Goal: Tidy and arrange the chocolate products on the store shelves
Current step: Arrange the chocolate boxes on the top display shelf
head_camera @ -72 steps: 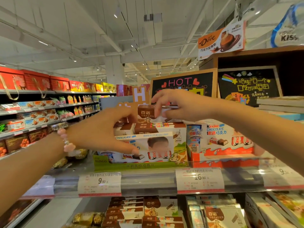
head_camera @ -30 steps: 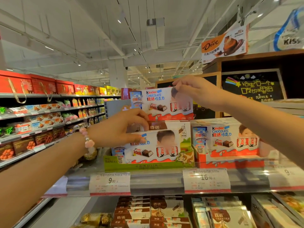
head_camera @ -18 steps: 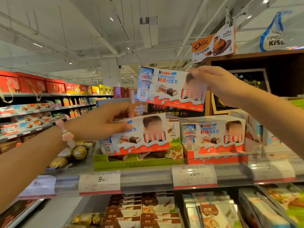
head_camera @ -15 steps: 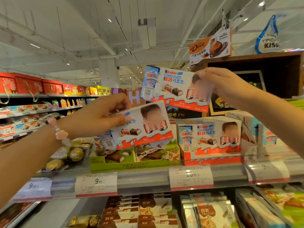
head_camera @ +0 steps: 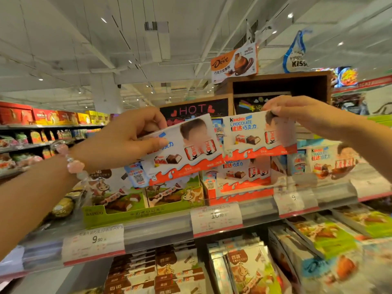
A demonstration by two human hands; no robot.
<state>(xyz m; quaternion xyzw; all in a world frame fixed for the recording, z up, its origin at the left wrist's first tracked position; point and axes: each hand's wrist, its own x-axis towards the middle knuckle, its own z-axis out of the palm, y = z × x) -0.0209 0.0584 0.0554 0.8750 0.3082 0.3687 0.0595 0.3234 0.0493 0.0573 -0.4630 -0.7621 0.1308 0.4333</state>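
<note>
Our left hand (head_camera: 127, 139) is clamped on one Kinder box (head_camera: 182, 151), thumb across its front, tilting it so its right end sits higher. At three o'clock from it, our right hand (head_camera: 297, 115) pinches the top right corner of a second Kinder box (head_camera: 254, 136); the two boxes meet edge to edge above the shelf (head_camera: 161, 232). At six o'clock below them stand the green cow-print tray (head_camera: 135, 211) and the red Kinder display carton (head_camera: 239, 187). A pink bead bracelet (head_camera: 74, 164) circles our left wrist.
</note>
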